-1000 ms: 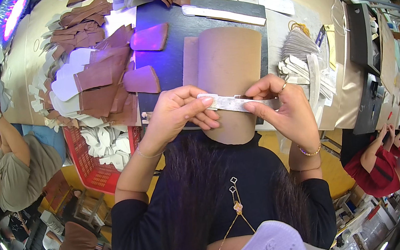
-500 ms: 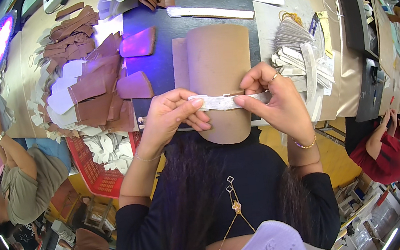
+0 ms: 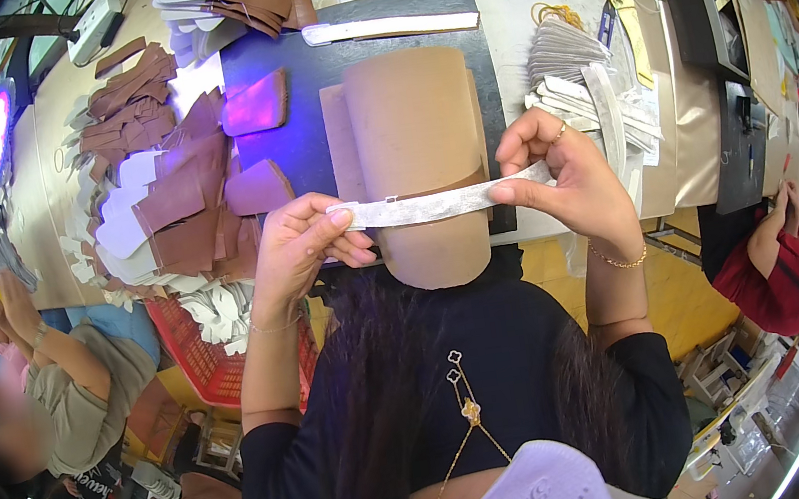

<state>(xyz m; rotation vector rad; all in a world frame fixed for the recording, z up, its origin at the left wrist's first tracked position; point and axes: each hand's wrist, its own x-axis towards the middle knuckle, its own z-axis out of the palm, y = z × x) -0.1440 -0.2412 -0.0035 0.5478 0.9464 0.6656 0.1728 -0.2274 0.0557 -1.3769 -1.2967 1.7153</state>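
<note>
A narrow whitish-grey strip [image 3: 429,207] is stretched across the front of a curved brown form [image 3: 415,121], which rests on a black mat. My left hand [image 3: 308,244] pinches the strip's left end between thumb and fingers, just beyond the form's left side. Past the form's right side, my right hand [image 3: 567,177] pinches the strip near its other end. A thin brown edge shows along the strip's upper side. Whether the strip touches the form, I cannot tell.
Brown and white cut pieces [image 3: 172,204] lie in overlapping piles at left, beside two brown pads [image 3: 254,103]. Pale strips [image 3: 586,94] are stacked at right. A white strip [image 3: 390,26] lies on the black mat [image 3: 283,53]. A red basket [image 3: 207,361] stands below the table's left edge.
My hands have moved apart, the left one leftward and the right one rightward. A longer stretch of the strip now shows between them. The whole view has shifted slightly.
</note>
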